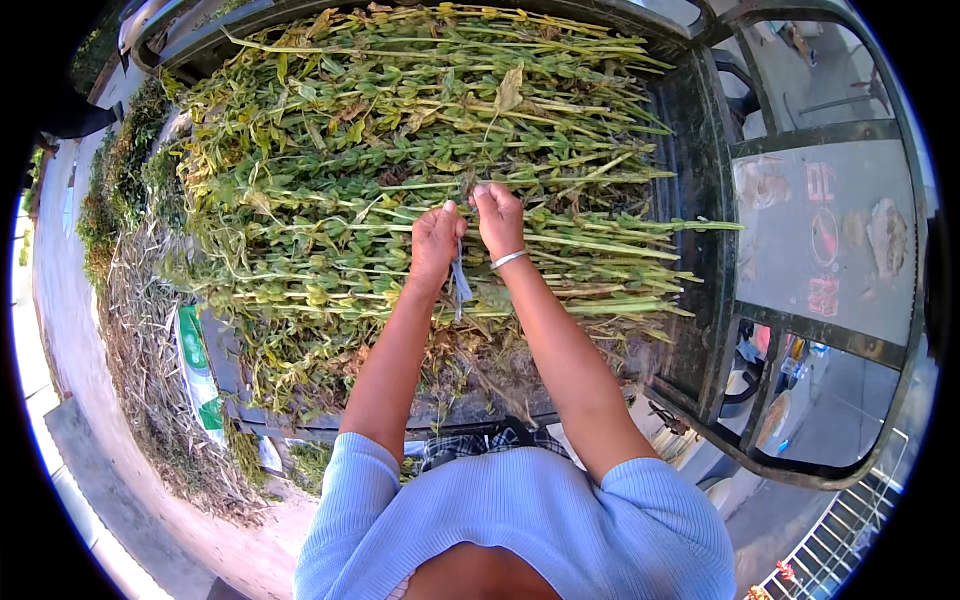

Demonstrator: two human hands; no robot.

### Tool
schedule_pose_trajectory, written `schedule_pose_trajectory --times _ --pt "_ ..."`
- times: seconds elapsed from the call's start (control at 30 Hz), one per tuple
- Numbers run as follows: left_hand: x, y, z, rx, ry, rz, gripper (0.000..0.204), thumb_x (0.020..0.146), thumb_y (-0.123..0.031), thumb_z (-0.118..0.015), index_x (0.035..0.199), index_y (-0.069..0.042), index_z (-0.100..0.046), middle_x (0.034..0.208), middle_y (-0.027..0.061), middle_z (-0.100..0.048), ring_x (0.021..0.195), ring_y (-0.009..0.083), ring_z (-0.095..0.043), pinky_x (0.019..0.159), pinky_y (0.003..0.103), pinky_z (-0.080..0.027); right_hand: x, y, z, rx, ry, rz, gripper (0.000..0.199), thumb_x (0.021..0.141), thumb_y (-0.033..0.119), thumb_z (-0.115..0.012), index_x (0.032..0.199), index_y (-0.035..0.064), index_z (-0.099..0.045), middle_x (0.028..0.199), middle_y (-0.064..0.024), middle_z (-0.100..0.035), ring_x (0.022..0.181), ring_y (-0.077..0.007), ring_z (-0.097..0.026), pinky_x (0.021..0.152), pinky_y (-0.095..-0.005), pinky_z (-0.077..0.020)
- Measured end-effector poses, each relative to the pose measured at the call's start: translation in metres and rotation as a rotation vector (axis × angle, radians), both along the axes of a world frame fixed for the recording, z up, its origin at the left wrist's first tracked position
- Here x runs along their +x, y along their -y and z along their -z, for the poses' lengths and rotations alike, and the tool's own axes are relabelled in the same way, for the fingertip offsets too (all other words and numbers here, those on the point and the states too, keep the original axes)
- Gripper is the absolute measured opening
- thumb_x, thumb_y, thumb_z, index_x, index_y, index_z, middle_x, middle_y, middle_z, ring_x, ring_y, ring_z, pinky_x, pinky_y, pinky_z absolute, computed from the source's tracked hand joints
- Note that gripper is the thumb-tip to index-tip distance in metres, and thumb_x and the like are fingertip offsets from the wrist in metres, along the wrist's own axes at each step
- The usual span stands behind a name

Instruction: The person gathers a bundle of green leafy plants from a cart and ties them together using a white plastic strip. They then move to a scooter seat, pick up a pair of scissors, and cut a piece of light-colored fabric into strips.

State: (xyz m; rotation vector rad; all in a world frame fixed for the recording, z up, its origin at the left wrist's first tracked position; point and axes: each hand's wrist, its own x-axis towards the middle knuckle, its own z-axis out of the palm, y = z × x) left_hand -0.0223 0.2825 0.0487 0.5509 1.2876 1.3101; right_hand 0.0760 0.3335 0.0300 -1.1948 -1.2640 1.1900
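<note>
Layers of cut green stalks with pods and yellowing leaves, which look like sesame, lie crosswise in a cart bed in front of me. Both arms reach over the middle of the pile. My left hand is closed, and a pale bluish strip of cloth or plastic hangs from it between my wrists. Close beside it, slightly higher, my right hand is closed in a pinch, a bracelet on its wrist. What its fingers hold is hidden; brownish plant bits show at their tips.
The dark metal side of the cart bed and an upright frame with a grey panel bound the pile on the right. Dry stalks lie on the ground at left, near a green-and-white sack. A white wire rack stands lower right.
</note>
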Motion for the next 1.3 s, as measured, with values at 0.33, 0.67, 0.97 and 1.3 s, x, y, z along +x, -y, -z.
schedule_pose_trajectory --times 0.33,0.67,0.97,1.3 --pt "-0.023 -0.009 -0.045 0.350 -1.024 0.506 0.012 0.079 -0.008 -0.059 0.070 0.000 -0.056 0.067 0.0159 -0.054 0.061 0.0351 -0.051 0.055 0.039 -0.041 0.026 0.056 -0.045 -0.043 -0.057 -0.051 0.018 0.086 0.010 -0.058 0.076 -0.0037 -0.055 0.084 -0.0037 -0.050 0.059 -0.0082 -0.049 0.050 -0.0232 -0.0402" --pt "-0.044 -0.005 -0.035 -0.281 -0.363 0.961 0.035 0.089 -0.023 -0.054 0.060 -0.004 -0.052 0.051 -0.0005 -0.048 0.041 0.0070 -0.034 0.037 0.024 -0.026 0.009 0.125 -0.080 -0.505 -0.779 -0.094 0.015 0.093 0.017 -0.050 0.086 0.0037 -0.052 0.063 0.0017 -0.041 0.046 -0.0072 -0.040 0.039 -0.0224 -0.0333" --pt "-0.047 0.017 -0.042 -0.473 -0.049 1.003 0.026 0.084 -0.026 -0.065 0.071 -0.004 -0.064 0.052 -0.0024 -0.049 0.039 0.0035 -0.027 0.036 0.021 -0.017 -0.005 0.159 -0.083 0.214 0.128 -0.209 0.009 0.078 0.010 -0.061 0.076 0.0024 -0.056 0.067 -0.0085 -0.055 0.056 -0.0220 -0.056 0.050 -0.0349 -0.0423" --pt "-0.051 0.027 -0.039 -0.384 -0.126 1.020 0.021 0.087 -0.019 -0.061 0.076 -0.002 -0.064 0.066 0.0031 -0.060 0.041 0.0040 -0.028 0.038 0.022 -0.019 0.042 0.190 -0.081 0.079 0.358 -0.428 0.012 0.078 0.016 -0.060 0.077 0.0047 -0.056 0.075 -0.0091 -0.057 0.063 -0.0238 -0.060 0.055 -0.0378 -0.0473"
